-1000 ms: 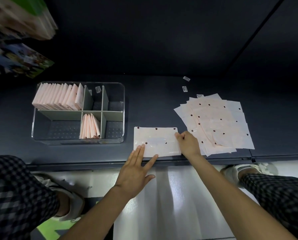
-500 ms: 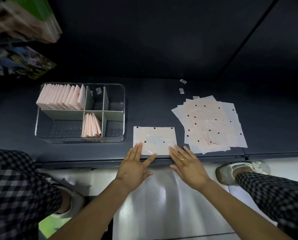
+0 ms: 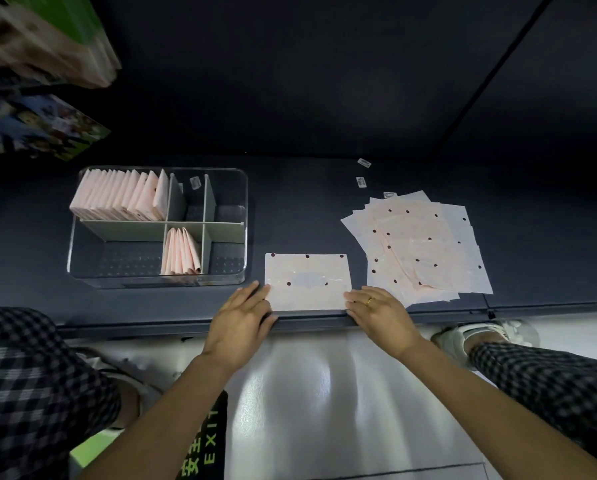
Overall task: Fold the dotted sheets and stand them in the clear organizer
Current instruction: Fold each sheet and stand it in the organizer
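Observation:
One pale pink dotted sheet (image 3: 307, 280) lies flat near the front edge of the dark shelf. My left hand (image 3: 240, 320) touches its lower left corner with fingers nearly straight. My right hand (image 3: 380, 311), with a ring on it, touches the lower right corner, fingers extended. A loose pile of dotted sheets (image 3: 418, 247) lies to the right. The clear organizer (image 3: 243, 230) stands at the left; several folded sheets (image 3: 120, 195) stand in its back left compartment and a few folded ones (image 3: 181, 252) in the front middle compartment.
Three small white labels (image 3: 361, 181) lie behind the pile. Stacked books or packs (image 3: 44, 39) hang over the upper left. The shelf's front edge (image 3: 151, 329) runs just below my hands. My checked trouser legs and shoes flank the glossy floor.
My right hand left the pile side and came to the sheet's lower right corner. My left hand slid to the lower left corner. The sheet stays flat.

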